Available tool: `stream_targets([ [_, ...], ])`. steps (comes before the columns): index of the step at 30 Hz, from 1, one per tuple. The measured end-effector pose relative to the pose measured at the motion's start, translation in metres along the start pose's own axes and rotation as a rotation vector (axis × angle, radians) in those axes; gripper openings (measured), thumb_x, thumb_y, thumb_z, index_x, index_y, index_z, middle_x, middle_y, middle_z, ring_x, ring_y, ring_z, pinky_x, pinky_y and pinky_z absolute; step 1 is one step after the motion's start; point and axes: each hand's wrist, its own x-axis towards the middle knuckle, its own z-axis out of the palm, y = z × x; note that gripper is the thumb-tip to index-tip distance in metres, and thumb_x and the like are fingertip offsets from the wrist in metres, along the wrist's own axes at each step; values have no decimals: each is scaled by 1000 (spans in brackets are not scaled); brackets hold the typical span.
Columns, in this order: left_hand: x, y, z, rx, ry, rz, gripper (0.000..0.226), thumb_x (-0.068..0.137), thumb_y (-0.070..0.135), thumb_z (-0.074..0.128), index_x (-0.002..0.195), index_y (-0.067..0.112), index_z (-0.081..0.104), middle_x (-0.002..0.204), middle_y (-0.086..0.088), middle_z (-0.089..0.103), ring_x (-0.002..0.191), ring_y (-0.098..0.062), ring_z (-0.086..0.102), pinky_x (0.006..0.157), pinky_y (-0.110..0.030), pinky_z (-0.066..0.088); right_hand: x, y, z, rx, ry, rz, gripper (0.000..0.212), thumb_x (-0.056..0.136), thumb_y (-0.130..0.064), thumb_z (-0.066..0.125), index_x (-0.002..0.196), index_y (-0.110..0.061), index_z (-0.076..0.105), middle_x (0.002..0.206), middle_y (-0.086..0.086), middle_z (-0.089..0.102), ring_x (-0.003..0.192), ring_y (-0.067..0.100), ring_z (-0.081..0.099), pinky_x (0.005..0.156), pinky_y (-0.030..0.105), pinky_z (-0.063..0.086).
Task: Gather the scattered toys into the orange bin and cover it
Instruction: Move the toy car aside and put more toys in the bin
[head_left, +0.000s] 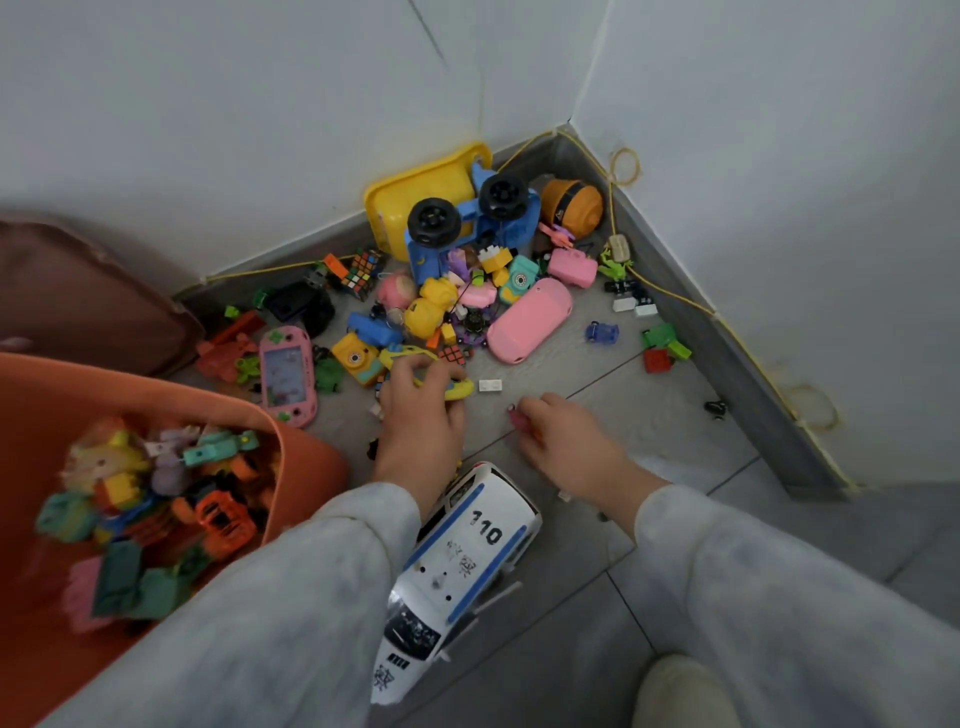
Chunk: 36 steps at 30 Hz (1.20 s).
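We see left hand (421, 410) grip clamped on yellow toy (457, 387); right hand (563, 439) grip pinching small pink toy (518, 418); orange bin (306, 447) at left.

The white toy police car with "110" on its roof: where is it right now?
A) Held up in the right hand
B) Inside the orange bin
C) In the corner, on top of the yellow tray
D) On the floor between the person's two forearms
D: the white toy police car lies on the grey floor tiles between the sleeves, outside the orange bin, with neither hand on it.
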Motion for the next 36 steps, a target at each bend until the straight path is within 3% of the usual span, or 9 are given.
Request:
stream_targets([
  [3,0,19,-16,-67,34,25,28,84,10,62,109,23,65,123,-5,44,115,-26,46,97,-39,45,0,-15,-29,25,48,17,13,91,-25,55,85,-23,44,81,3,51,73,28,54,65,39,44],
  [9,5,57,-62,-158,42,158,24,87,19,63,109,28,63,123,1,44,115,-23,51,101,-37,44,1,-49,-85,15,209,-5,12,85,-19,63,85,-14,52,76,3,55,70,27,53,59,38,40],
  [15,3,73,-143,-217,93,179,23,90,19,64,113,27,63,122,5,47,107,-3,47,91,-5,29,1,-114,-126,77,355,-73,19,93,-23,61,80,-13,52,68,-2,50,65,21,47,57,34,25],
  [18,-2,65,-188,-178,150,188,23,88,20,66,110,26,64,120,3,51,108,-7,51,94,-13,35,2,-152,-140,71,361,-123,19,96,-28,57,83,-14,53,72,-1,53,67,18,49,56,34,29],
  [25,-37,8,-277,-50,237,85,27,82,10,68,106,21,66,113,-3,52,108,-14,53,96,-12,33,3,-252,-126,41,164,-362,14,92,-25,60,83,-16,54,77,0,55,72,18,53,62,39,41],
  [28,-61,-25,-297,19,192,-7,25,82,15,66,104,26,65,113,-1,49,109,-17,53,99,-23,39,-5,-288,-108,1,70,-496,12,88,-20,63,82,-21,53,80,-6,53,77,13,50,66,30,31],
  [30,-73,-42,-302,32,144,-88,25,81,15,65,103,28,64,115,1,46,110,-20,53,101,-30,42,-7,-300,-94,-44,11,-542,4,90,-22,63,92,-19,61,90,-2,60,87,15,55,69,28,33],
  [33,-85,-62,-303,38,65,-193,25,79,15,64,99,29,62,121,0,39,111,-24,54,102,-33,44,-8,-313,-79,-66,-77,-540,24,88,-20,63,112,-20,63,109,2,64,101,20,59,79,36,48],
  [36,-92,-78,-297,48,-55,-276,27,78,20,65,102,32,63,137,-5,34,131,-24,43,108,-33,41,-8,-320,-69,-82,-127,-531,31,83,-13,63,113,-17,63,111,4,63,101,23,59,81,37,49],
])
